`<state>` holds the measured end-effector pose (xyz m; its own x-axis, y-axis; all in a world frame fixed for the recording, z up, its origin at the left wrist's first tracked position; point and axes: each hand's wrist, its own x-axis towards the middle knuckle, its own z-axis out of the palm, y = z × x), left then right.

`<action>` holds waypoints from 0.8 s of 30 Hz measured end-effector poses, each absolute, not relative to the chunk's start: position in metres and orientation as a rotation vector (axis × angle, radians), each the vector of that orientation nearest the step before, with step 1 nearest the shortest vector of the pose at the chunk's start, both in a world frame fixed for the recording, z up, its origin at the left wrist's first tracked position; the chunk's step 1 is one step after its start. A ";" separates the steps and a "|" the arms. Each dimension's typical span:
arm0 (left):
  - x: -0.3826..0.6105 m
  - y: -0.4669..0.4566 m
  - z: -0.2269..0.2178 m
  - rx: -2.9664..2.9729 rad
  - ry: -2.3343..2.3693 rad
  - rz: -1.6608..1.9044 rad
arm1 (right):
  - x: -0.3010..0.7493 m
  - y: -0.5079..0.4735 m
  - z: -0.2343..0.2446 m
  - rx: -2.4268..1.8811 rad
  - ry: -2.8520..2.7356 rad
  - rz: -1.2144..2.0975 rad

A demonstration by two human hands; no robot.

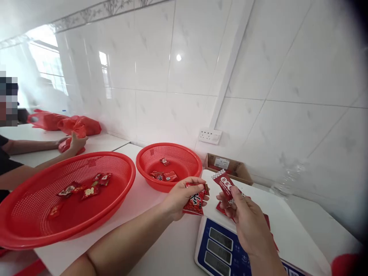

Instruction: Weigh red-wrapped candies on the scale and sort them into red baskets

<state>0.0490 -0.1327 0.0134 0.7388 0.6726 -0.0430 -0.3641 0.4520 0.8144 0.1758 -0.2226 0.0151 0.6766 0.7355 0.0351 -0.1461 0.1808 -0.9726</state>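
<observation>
My left hand (184,195) is closed around a red snack packet (194,203) with black and white lettering; the thumb lies across its top, and a bit of another wrapper shows by the fingertips. Between the thumb and fingers of my right hand (244,214) is a dark red packet (224,184) with white dotted ends, held upright and tilted. Beneath that hand is a digital weighing scale (221,245) with a blue panel and white top. More red packets (268,222) lie on the scale top, partly covered by my right hand.
Two red perforated baskets, a large one (115,203) at left and a smaller one (169,147) in the middle, hold several packets. A cardboard box (244,174) stands by the wall below a socket (210,136). At far left a co-worker's hands (76,142) handle red plastic bags (80,124).
</observation>
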 end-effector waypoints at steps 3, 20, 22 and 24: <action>0.049 -0.132 0.013 0.889 0.356 0.665 | 0.175 -0.221 0.014 -1.269 -0.587 0.677; 0.049 -0.133 0.013 0.917 0.364 0.644 | 0.168 -0.221 0.014 -1.255 -0.555 0.682; 0.048 -0.133 0.011 0.952 0.342 0.634 | 0.166 -0.221 0.014 -1.236 -0.576 0.724; 0.048 -0.133 0.010 0.987 0.326 0.632 | 0.165 -0.220 0.013 -1.205 -0.596 0.766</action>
<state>0.0479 -0.1334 0.0100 0.7769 0.6292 0.0234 -0.3449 0.3941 0.8519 0.1648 -0.2205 0.0132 0.6159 0.7878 0.0090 -0.2020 0.1690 -0.9647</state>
